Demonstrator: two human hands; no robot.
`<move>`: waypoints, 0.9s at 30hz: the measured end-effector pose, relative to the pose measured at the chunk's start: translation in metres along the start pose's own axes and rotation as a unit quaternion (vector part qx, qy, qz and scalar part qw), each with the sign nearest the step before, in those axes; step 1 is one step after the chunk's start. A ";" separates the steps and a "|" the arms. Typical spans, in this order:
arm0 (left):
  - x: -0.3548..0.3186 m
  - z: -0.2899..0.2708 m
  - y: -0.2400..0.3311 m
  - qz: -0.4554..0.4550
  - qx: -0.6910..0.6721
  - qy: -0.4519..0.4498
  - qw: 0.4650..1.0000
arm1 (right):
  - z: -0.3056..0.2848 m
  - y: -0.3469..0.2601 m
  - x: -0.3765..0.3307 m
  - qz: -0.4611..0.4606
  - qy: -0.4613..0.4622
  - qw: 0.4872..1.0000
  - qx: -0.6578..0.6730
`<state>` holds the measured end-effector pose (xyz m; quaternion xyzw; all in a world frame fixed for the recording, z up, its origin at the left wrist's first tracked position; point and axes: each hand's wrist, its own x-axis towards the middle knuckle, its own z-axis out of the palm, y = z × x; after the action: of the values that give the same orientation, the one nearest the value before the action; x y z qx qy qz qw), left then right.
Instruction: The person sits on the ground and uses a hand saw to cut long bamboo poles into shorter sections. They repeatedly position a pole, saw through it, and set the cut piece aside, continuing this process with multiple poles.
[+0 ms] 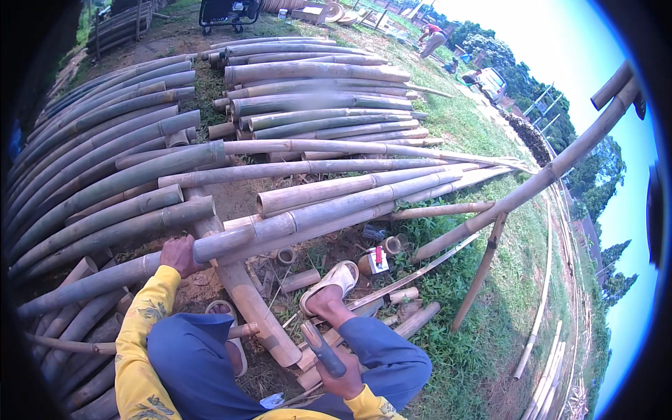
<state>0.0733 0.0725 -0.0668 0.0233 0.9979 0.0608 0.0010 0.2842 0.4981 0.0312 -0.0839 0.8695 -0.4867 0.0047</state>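
Observation:
My left hand [180,255] is closed around a long, thick bamboo pole [294,218], which runs from the lower left up toward the far right. Below the pole, a wooden support beam [255,311] slants down between my feet. Near my right knee, my right hand [343,380] grips a short tool [324,352] with a dark grey lower part and a brown upper end; its exact kind does not show. Cut bamboo pieces [299,281] lie on the ground near my sandalled foot [332,287].
Stacks of bamboo poles [322,105] fill the far side, and more poles [91,150] lie to the left. A slanted bamboo rail [532,185] on a post [479,273] stands at right. A red-and-white small packet [378,259] sits by the offcuts. Another person [431,40] bends far off.

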 end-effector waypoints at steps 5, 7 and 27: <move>0.015 0.000 0.003 0.006 0.025 -0.059 0.998 | 0.054 0.033 0.094 -0.009 0.036 0.992 0.118; 0.003 0.005 -0.001 -0.003 0.014 -0.054 0.998 | 0.051 0.038 0.049 -0.048 0.027 0.998 0.033; 0.004 -0.002 -0.002 -0.017 0.018 -0.024 0.999 | 0.012 0.011 -0.002 0.003 0.044 0.998 0.050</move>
<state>0.0690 0.0702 -0.0655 0.0074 0.9988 0.0424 0.0253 0.2862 0.4934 0.0155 -0.0596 0.8435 -0.5331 -0.0277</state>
